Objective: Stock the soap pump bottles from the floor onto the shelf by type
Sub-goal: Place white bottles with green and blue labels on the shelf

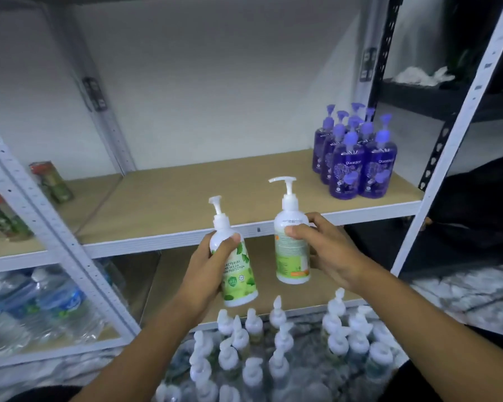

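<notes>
My left hand [206, 265] grips a white pump bottle with a green leaf label [238, 274], tilted slightly left. My right hand [325, 248] holds a second white pump bottle [292, 250], upright, its back label with green and orange print facing me. Both bottles hang in front of the middle shelf's front edge [186, 239]. On that shelf at the back right stands a tight cluster of several purple pump bottles [355, 158]. Below my arms, several white-pump bottles [276, 352] stand on the floor.
White metal uprights [55, 236] frame the shelving on the left and right [447, 146]. The neighbouring left bay holds cans [51, 181] and, lower down, packs of water bottles [41, 309]. A black rack [436, 97] stands at the right.
</notes>
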A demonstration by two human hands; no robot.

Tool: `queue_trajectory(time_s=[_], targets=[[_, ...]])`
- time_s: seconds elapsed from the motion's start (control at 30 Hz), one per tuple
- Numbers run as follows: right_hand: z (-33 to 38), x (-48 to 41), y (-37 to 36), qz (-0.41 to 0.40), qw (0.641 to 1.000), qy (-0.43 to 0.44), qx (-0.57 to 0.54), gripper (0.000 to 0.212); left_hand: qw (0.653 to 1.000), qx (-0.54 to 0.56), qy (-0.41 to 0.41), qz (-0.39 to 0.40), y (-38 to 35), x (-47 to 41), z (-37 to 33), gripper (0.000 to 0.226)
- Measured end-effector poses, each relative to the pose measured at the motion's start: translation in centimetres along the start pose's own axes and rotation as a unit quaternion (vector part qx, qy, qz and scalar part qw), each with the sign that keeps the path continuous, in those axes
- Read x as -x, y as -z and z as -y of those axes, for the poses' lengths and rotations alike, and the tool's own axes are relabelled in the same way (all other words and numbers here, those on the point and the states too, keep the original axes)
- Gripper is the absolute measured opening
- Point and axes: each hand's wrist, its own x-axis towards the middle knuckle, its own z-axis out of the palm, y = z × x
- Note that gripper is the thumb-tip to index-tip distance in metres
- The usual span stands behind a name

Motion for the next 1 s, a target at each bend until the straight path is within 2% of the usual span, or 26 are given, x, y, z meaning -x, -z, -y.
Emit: queue_trajectory(time_s=[0.1, 0.17, 0.27, 0.4, 0.47, 0.53, 0.63, 0.73, 0.8, 0.93, 1.0], targets=[[-0.4, -0.1, -2.2, 0.01, 0.995, -0.013, -0.095, 0.044, 1.0, 0.012, 0.007, -0.025, 0.5, 0.3, -0.3, 0.066], [-0.6, -0.3, -3.1, 0.015, 0.991, -0.018, -0.13, 0.054, 0.999, 0.016, 0.023, -0.024, 1.2, 0.1, -0.1, 0.07], [-1.0, -0.7, -3.8, 0.009, 0.989, -0.033, -0.145, 0.054, 0.997, 0.055, 0.047, -0.013, 2.0, -0.4, 0.6, 0.072], [-1.7, -1.9, -4.1, 0.017, 0.983, -0.035, -0.177, 0.055, 0.988, 0.126, 0.084, 0.009, 2.1, -0.8, 0.7, 0.067], [-1.8, -2.3, -4.6, 0.023, 0.981, -0.052, -0.187, 0.055, 0.988, 0.13, 0.083, 0.019, 2.5, -1.1, 0.5, 0.06], [-1.9, -2.6, -4.8, 0.021, 0.98, -0.063, -0.189, 0.053, 0.99, 0.118, 0.075, 0.031, 3.1, -1.5, 0.6, 0.063], [-2.3, -3.0, -4.7, 0.01, 0.978, -0.077, -0.195, 0.067, 0.995, 0.086, 0.046, 0.032, 3.9, -2.1, 1.1, 0.062], [-2.1, -2.9, -4.6, -0.005, 0.986, -0.056, -0.159, 0.036, 0.998, 0.056, 0.014, 0.016, 3.9, -2.4, 1.2, 0.062], [-2.0, -2.7, -4.7, -0.011, 0.992, -0.032, -0.119, 0.035, 0.999, 0.044, 0.003, 0.008, 3.8, -2.4, 1.1, 0.061], [-2.0, -2.3, -4.9, -0.01, 0.999, 0.0, -0.047, 0.039, 0.998, 0.063, -0.001, 0.005, 3.2, -2.0, 1.0, 0.026], [-1.9, -2.1, -5.0, -0.017, 0.999, 0.009, -0.037, 0.043, 0.998, 0.07, 0.006, 0.009, 2.7, -1.7, 0.9, 0.023]])
